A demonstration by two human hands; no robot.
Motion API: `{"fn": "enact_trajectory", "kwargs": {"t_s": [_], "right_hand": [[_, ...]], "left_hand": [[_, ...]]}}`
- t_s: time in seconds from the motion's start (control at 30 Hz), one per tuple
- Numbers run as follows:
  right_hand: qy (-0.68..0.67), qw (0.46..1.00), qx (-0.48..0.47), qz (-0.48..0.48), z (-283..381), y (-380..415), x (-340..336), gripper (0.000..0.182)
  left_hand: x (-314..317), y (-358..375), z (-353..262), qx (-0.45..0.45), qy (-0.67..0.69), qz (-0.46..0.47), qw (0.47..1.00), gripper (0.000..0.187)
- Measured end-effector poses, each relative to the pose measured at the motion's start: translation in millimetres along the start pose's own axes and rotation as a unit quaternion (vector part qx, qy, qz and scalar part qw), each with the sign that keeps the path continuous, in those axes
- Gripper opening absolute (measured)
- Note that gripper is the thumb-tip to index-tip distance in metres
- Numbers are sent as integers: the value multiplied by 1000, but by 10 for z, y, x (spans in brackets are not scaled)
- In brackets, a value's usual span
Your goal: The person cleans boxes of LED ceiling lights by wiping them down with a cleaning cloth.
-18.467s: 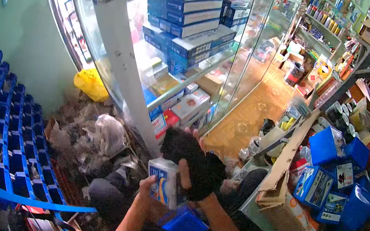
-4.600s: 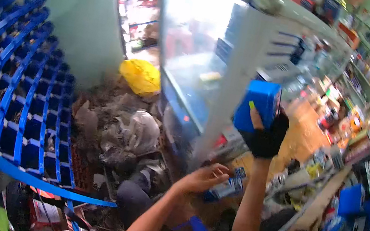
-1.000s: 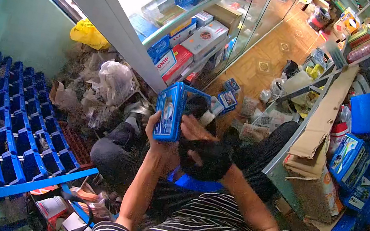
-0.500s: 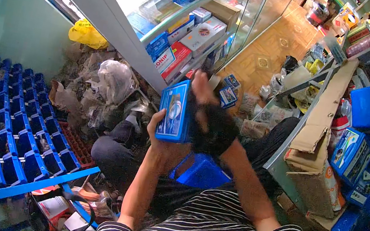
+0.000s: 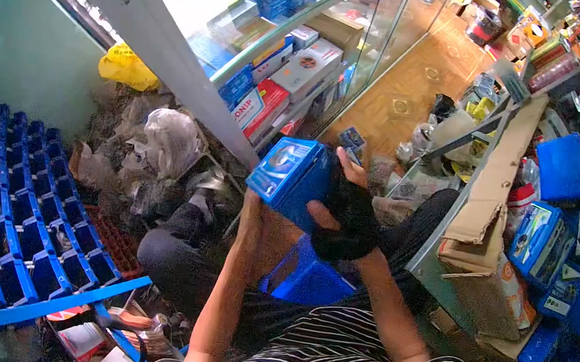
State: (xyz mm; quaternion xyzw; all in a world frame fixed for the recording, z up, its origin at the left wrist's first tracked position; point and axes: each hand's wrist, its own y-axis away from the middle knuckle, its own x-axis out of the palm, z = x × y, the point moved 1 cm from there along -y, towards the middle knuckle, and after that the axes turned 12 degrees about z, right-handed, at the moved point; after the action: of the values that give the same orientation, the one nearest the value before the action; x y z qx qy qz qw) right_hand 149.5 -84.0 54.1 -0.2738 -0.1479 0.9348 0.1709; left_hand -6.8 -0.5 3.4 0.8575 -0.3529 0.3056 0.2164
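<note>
A blue box (image 5: 307, 192) with a printed label on its top is held up in front of my body, tilted. My left hand (image 5: 254, 209) grips it from below at the left, its fingers mostly hidden behind the box. On the right side, my right hand (image 5: 347, 218), in a black fingerless glove, closes around the box with the thumb on the near face. Below the hands, a plain blue bin or box (image 5: 312, 274) lies by my lap, partly covered by the forearms.
At left stands a rack of blue bins (image 5: 28, 212). Crumpled plastic bags (image 5: 173, 141) lie beyond it. A glass cabinet (image 5: 301, 74) of boxes is ahead. To the right, a torn cardboard box (image 5: 481, 284) stands beside several blue packages (image 5: 543, 241).
The blue box has tipped, its label turning from facing left to facing upward. My right hand, blurred beside it before, is now wrapped on its right side.
</note>
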Motion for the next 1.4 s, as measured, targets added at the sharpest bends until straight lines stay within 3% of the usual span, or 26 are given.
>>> {"fn": "enact_trajectory", "kwargs": {"t_s": [0.07, 0.17, 0.23, 0.37, 0.4, 0.47, 0.53, 0.6, 0.63, 0.67, 0.77, 0.8, 0.87, 0.93, 1.03, 1.07, 1.1, 1.13, 1.2, 1.27, 1.37, 1.4], "right_hand": [[-12, 999, 29, 41, 85, -21, -144, 78], [-16, 999, 30, 28, 201, -80, -177, 62], [-22, 998, 52, -10, 241, -113, -166, 54], [-18, 998, -7, 57, 202, -288, -211, 59], [16, 996, -28, 88, 308, -333, -212, 60], [47, 987, -99, 114, 387, -319, -60, 65], [18, 983, -102, 149, 477, -190, 99, 67], [11, 978, -109, 178, 394, -183, 145, 73], [-16, 982, -95, 160, 291, -296, 84, 73], [-45, 986, -77, 141, 168, -452, -10, 74], [-76, 993, -19, 91, 64, -353, 76, 75], [-75, 994, -4, 83, 82, -278, 122, 75], [-66, 988, -14, 139, 378, -85, 124, 75], [-1, 977, -54, 206, 462, 73, 206, 73], [36, 985, -64, 153, 285, -138, 160, 68], [20, 994, -54, 91, 94, -189, 143, 60], [-13, 996, 4, 91, 139, -233, 13, 58], [-44, 993, 62, 89, 257, -312, -160, 57], [-44, 989, 111, 84, 303, -357, -276, 50], [-3, 991, 106, 77, 182, -218, -217, 44], [-9, 991, 118, 60, -54, -141, 34, 42], [1, 992, 117, 51, -5, -172, 61, 48]], "left_hand": [[-284, -21, 209, 79, 21, 108, 991, 85], [-112, -160, 47, 64, 57, 8, 996, 112], [-112, -125, -63, 130, -64, 146, 979, 119], [-198, -182, 28, 161, -68, 131, 976, 105], [-178, -144, -15, 151, -106, 114, 976, 95], [47, -25, -105, 121, -40, 38, 991, 92], [301, 30, -241, 127, 57, 12, 990, 86], [59, 15, -197, 125, -2, 37, 991, 83], [109, 28, -286, 119, -33, 49, 991, 81], [235, 164, -302, 66, 51, 61, 995, 78], [360, 222, -371, 83, -26, 30, 996, 83], [331, 184, -365, 90, 5, 52, 995, 78], [162, 127, -306, 114, 71, 83, 988, 70], [63, 77, -238, 45, 150, 11, 988, 67], [89, 182, -188, 22, 0, 3, 1000, 65], [69, 153, -192, 50, 11, 25, 998, 66], [71, 120, -200, 80, 22, 50, 995, 67], [193, 122, -270, 112, 119, 106, 981, 72], [269, 127, -275, 137, 137, 115, 974, 81], [350, 102, -279, 156, 151, 127, 968, 98], [191, 111, -135, 110, 99, 104, 984, 101], [282, 92, -205, 115, 123, 100, 981, 93]]}}
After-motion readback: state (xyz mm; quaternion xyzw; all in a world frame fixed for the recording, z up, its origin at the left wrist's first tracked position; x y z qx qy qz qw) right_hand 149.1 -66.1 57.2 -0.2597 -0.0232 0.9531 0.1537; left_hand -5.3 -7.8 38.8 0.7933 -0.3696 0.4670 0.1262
